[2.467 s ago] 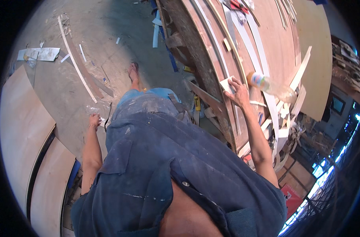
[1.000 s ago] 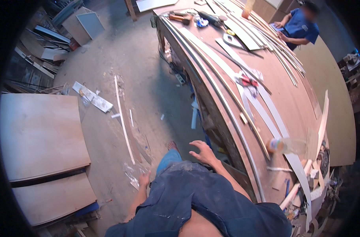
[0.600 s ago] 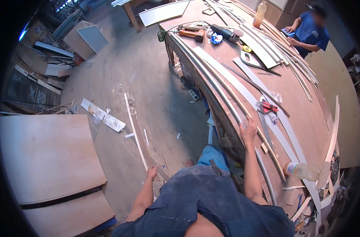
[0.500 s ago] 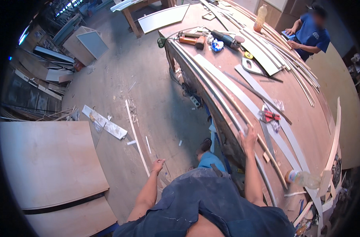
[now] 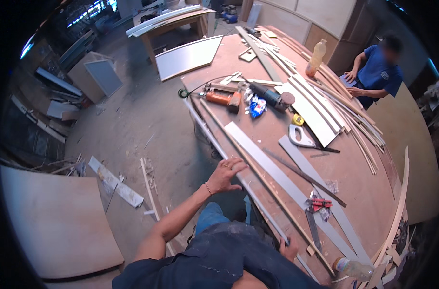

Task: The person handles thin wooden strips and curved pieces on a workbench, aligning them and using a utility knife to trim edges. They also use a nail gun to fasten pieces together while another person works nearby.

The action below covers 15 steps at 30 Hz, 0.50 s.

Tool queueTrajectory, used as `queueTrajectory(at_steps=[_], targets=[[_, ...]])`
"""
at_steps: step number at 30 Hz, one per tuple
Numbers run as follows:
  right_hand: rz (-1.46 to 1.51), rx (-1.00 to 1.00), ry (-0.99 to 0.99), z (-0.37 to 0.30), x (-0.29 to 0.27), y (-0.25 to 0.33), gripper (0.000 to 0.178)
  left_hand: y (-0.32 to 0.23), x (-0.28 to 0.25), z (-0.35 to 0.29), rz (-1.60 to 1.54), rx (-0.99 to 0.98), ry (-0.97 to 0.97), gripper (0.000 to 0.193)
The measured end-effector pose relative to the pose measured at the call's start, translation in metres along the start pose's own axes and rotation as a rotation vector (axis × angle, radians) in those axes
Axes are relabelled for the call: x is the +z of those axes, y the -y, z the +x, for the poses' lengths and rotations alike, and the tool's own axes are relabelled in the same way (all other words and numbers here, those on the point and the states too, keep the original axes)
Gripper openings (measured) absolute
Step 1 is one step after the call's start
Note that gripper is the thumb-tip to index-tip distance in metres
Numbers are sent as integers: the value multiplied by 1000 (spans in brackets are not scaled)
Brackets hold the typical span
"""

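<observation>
My left hand (image 5: 225, 174) reaches over the near edge of the workbench (image 5: 354, 159), its thumb apart from its fingers. The fingertips lie at a long thin white strip (image 5: 263, 207) that runs along that edge. Lower down at the same edge, my right hand (image 5: 290, 249) has its fingers curled beside the strip. A small dark rounded end shows at these fingers; what it belongs to is hidden. A long light wooden strip (image 5: 273, 196) runs parallel, just inside the white one. Beyond it lies a wide pale strip (image 5: 265, 161).
On the bench are an orange power tool (image 5: 224, 100), an angle grinder (image 5: 272, 96), a handsaw (image 5: 304, 137), a tape measure (image 5: 297, 119), red-handled pliers (image 5: 320, 203) and two bottles. Many strips lie at the far side, where a person (image 5: 381, 70) in blue stands. Offcuts litter the floor.
My left hand has come up from above the floor to the strip at the bench edge. My right hand has moved nearer to me along that edge. The view has shifted.
</observation>
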State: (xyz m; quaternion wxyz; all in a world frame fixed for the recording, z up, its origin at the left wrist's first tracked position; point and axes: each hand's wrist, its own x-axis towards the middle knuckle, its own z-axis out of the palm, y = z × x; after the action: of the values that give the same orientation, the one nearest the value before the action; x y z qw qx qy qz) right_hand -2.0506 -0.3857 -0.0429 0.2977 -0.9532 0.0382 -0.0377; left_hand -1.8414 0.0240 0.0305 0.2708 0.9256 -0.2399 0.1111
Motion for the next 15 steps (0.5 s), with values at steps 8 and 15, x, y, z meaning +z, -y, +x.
queueTrajectory(at_steps=[8, 15], targets=[[-258, 33, -340, 6, -102, 120, 30, 54, -25, 97, -305, 393, 407, 43], [-792, 154, -794, 75, -144, 248, 28, 72, -85, 187, -698, 428, 224, 23]])
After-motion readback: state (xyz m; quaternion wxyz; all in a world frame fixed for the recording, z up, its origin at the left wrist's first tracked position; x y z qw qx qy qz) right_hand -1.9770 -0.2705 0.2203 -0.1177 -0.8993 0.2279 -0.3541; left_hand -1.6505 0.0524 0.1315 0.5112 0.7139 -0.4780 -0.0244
